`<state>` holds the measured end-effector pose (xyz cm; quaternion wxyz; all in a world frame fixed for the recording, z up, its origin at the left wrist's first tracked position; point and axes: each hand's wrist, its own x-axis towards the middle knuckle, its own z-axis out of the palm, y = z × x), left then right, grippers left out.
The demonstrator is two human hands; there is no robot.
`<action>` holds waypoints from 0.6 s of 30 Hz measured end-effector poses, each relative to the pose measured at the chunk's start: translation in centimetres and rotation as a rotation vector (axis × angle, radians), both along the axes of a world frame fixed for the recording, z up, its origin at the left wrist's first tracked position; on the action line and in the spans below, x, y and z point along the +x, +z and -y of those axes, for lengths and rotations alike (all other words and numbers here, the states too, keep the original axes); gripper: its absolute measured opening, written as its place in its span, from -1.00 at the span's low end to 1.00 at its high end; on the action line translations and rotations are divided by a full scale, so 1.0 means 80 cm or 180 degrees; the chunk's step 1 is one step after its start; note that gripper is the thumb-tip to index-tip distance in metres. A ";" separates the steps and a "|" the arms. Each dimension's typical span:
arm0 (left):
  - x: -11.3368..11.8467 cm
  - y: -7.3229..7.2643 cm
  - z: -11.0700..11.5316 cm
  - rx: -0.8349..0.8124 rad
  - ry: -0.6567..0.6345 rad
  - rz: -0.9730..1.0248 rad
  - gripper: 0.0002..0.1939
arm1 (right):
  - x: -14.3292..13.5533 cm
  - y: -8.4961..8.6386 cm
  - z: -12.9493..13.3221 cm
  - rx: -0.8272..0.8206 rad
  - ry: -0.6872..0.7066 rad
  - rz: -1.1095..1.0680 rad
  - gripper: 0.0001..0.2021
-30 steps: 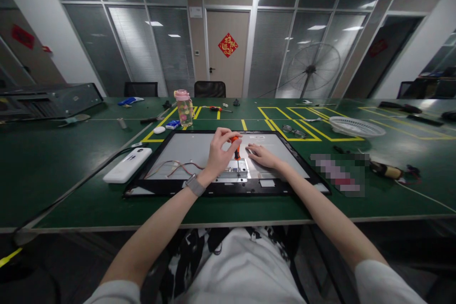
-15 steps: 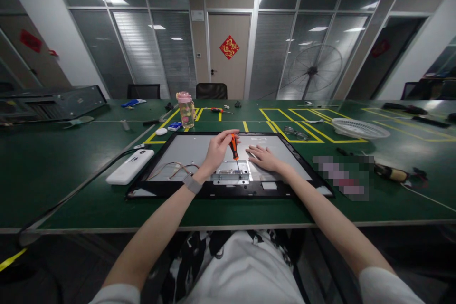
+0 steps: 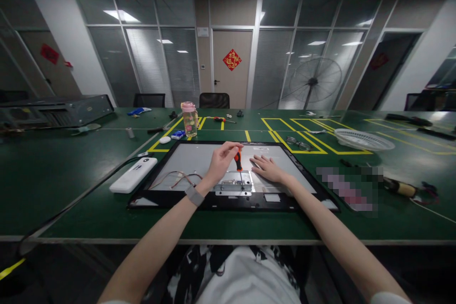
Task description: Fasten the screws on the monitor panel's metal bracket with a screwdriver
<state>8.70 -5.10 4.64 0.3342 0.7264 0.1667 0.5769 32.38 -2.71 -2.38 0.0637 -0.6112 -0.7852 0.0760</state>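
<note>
My left hand (image 3: 223, 164) grips the top of an orange and black screwdriver (image 3: 238, 160), fingers closed around its handle. The screwdriver stands nearly upright, its shaft pointing down at a metal bracket (image 3: 233, 189) near the front edge of a flat display panel (image 3: 199, 152). Whether the tip sits in a screw is too small to tell. My right hand (image 3: 269, 169) lies flat with fingers spread on the panel's grey back, to the right of the bracket. Thin wires (image 3: 178, 175) lie on the panel, left of my left hand.
A white power bank (image 3: 133, 175) with a black cable lies left of the panel. Behind it stand a pink-lidded bottle (image 3: 190, 121) and a blue box (image 3: 178, 135). Another screwdriver (image 3: 219, 119), glasses (image 3: 298, 143) and a white basket (image 3: 363, 140) are farther back. A blurred-out item (image 3: 347, 189) lies right.
The camera has tilted up slightly, so the whole scene sits lower. My left hand stays on the screwdriver handle and my right hand stays flat on the panel.
</note>
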 end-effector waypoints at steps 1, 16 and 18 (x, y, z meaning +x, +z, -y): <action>0.001 -0.001 0.001 0.0078 0.0116 -0.0005 -0.79 | 0.000 0.000 0.000 -0.0016 -0.0009 0.0006 -0.37; 0.005 -0.013 0.002 0.0274 0.0575 0.0076 -0.83 | -0.007 0.001 0.004 -0.0027 -0.0079 0.0076 -0.38; 0.005 -0.013 0.001 0.0256 0.0531 0.0038 -0.78 | -0.007 0.001 0.004 -0.0030 -0.0095 0.0069 -0.38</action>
